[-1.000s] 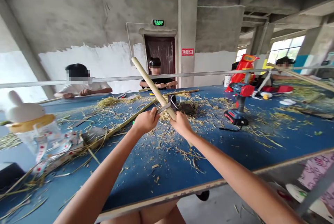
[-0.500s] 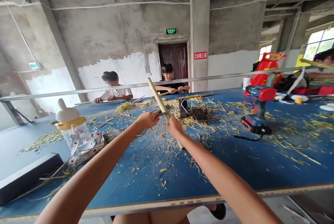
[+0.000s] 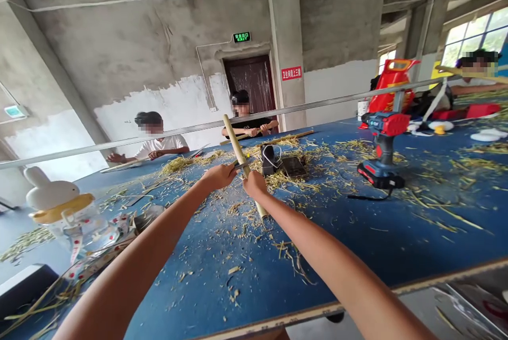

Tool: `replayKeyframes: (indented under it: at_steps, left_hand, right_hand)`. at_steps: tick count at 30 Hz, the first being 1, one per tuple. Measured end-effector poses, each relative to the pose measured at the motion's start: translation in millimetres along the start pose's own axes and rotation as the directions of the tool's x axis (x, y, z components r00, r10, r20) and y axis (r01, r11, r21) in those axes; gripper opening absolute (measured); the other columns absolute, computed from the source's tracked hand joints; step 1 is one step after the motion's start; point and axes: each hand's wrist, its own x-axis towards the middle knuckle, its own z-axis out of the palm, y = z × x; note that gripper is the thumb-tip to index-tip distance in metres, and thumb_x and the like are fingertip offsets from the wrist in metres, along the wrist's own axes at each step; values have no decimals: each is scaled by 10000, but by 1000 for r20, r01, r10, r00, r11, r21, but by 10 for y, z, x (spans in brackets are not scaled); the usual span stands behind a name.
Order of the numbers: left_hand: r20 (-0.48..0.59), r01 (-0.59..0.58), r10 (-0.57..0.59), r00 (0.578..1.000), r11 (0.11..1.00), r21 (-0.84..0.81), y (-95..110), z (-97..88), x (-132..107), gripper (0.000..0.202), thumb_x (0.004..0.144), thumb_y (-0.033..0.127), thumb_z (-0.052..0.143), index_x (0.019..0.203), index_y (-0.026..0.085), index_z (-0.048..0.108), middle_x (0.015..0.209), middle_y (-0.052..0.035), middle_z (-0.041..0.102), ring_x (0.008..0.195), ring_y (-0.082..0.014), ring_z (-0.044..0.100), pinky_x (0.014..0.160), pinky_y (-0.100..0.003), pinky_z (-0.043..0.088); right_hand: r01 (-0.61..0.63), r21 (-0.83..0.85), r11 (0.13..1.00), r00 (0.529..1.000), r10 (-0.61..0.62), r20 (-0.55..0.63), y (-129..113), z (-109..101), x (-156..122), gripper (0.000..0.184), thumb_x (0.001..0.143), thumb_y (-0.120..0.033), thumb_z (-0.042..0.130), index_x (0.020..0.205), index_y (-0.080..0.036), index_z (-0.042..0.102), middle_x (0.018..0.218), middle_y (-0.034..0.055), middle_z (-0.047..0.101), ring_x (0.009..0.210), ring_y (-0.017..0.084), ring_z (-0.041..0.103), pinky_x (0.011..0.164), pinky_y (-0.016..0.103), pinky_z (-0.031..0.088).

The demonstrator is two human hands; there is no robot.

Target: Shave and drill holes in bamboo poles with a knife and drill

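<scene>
In my right hand (image 3: 254, 184) is a pale, peeled bamboo stick (image 3: 235, 140), its fingers wrapped round the lower part. The stick leans up and away from me, its bottom end close to the shavings on the table. My left hand (image 3: 220, 176) is closed on a small knife (image 3: 241, 165), whose narrow dark blade lies across the stick just above my right hand. The knife's handle is mostly hidden by the fingers.
Shavings litter the blue table (image 3: 190, 282). Beyond my hands are a black box (image 3: 268, 160) with a white cord and a dark flat block (image 3: 293, 167). A cordless drill (image 3: 384, 149) stands right; a rabbit-topped bottle (image 3: 65, 202) stands left. Several people (image 3: 161, 141) sit around, and a metal rail (image 3: 190, 131) crosses behind.
My view has turned to the right and tilted, so the table things appear further left. Both hands keep their grips, with the blade still across the stick.
</scene>
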Motion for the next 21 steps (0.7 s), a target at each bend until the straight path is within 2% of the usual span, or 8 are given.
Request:
replayKeyframes:
  at_steps: [4, 8, 12, 16, 21]
  left_hand:
    - [9, -27, 27, 1000, 1000, -13, -50, 18, 60, 491, 855, 506, 175, 1007, 193, 521, 659, -52, 595, 500, -127, 471, 475, -246, 273]
    - [23, -60, 60, 998, 998, -13, -164, -16, 137, 469, 846, 503, 200, 991, 205, 532, 634, -48, 579, 521, -142, 488, 489, -251, 279]
    - [17, -61, 61, 998, 998, 6, -241, -42, 233, 493, 836, 524, 196, 1011, 209, 532, 663, -55, 586, 562, -168, 516, 528, -263, 315]
    - [2, -51, 51, 999, 999, 1, -224, -16, 295, 517, 835, 539, 192, 1042, 194, 518, 689, -64, 594, 605, -188, 535, 582, -284, 343]
    - [-17, -33, 31, 999, 996, -89, -290, -80, 387, 513, 837, 536, 255, 1023, 133, 512, 696, -64, 596, 664, -186, 541, 645, -287, 360]
  right_hand:
    - [-102, 118, 988, 985, 84, 153, 139, 44, 29, 192, 792, -252, 464, 839, -93, 560, 633, 75, 617, 471, 135, 582, 422, 207, 443]
    - [-149, 162, 975, 979, 123, 164, 196, 83, 22, 215, 773, -248, 456, 907, -101, 540, 708, 82, 627, 400, 108, 541, 359, 197, 414]
    - [-152, 153, 976, 984, 135, 115, 184, 102, 50, 249, 755, -249, 455, 933, -94, 536, 751, 111, 627, 421, 130, 552, 346, 209, 400]
    - [-142, 124, 982, 989, 135, 62, 182, 92, 69, 242, 749, -232, 455, 932, -101, 545, 756, 111, 629, 533, 153, 598, 410, 203, 422]
    - [-143, 68, 987, 990, 142, 25, 136, 81, 54, 243, 771, -231, 439, 948, -100, 543, 840, 130, 631, 642, 174, 624, 485, 221, 452]
